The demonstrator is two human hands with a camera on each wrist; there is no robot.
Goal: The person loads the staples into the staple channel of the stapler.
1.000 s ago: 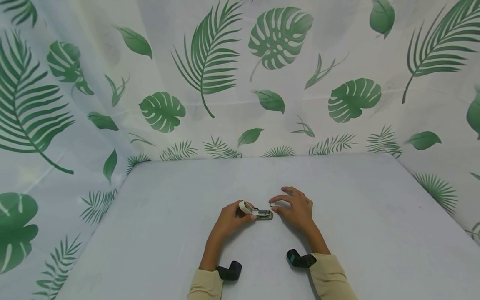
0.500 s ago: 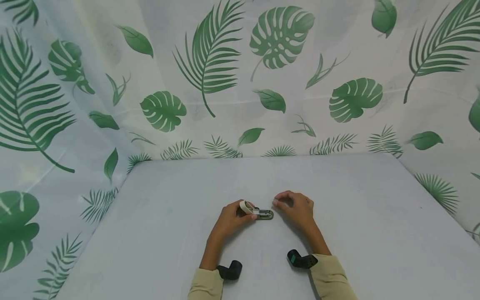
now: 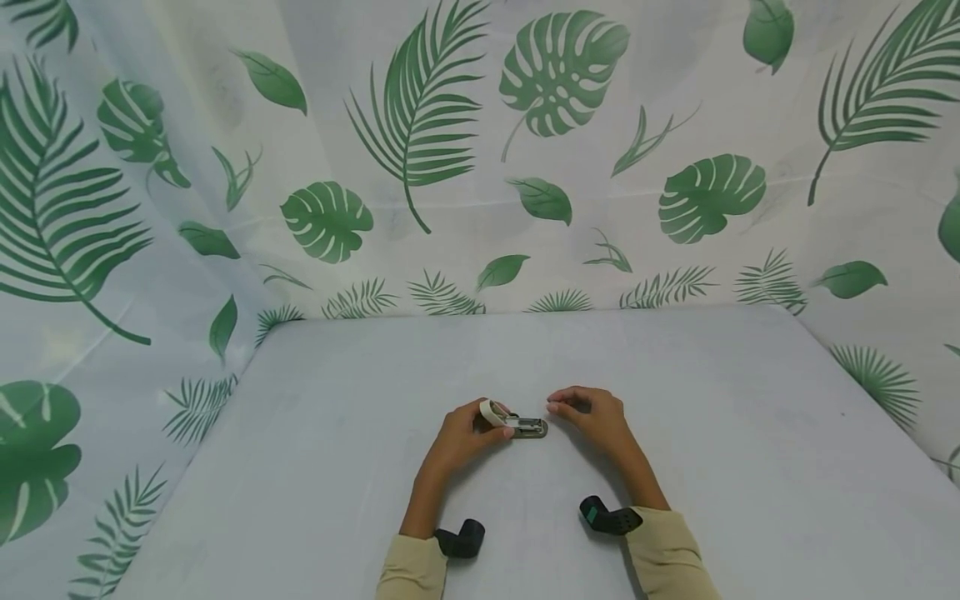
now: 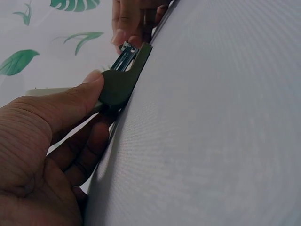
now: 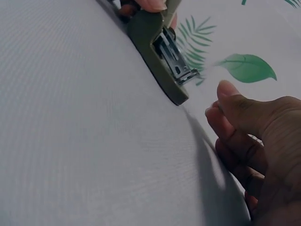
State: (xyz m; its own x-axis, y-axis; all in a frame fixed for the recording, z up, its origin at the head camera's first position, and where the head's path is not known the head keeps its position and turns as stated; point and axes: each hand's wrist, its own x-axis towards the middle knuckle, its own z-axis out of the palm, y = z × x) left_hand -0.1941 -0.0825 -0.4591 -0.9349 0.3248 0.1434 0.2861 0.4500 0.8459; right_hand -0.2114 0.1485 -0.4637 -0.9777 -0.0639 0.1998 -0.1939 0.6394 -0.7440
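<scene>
Left hand (image 3: 459, 435) grasping the stapler (image 3: 529, 427), which sits opened on the desk (image 3: 330, 467); right hand (image 3: 597, 418) just beside its front end, thumb and finger close together, whether around anything cannot be told; step judged: loading; next move calls for careful fingertip alignment.

Place: a screened-off recording booth, by its look; whether it stands in a home, office or lab cannot be told.
Cloth (image 3: 450, 242): white with a green leaf print, hung like walls at the far side, left and right, hiding whatever lies beyond.
Bench (image 3: 322, 450): pale and plain, its far edge meeting the cloth.
Wrist cameras (image 3: 463, 541): a black pair, marking a recording setup.
Stapler (image 3: 529, 428): office ware, too little to settle the question.
</scene>
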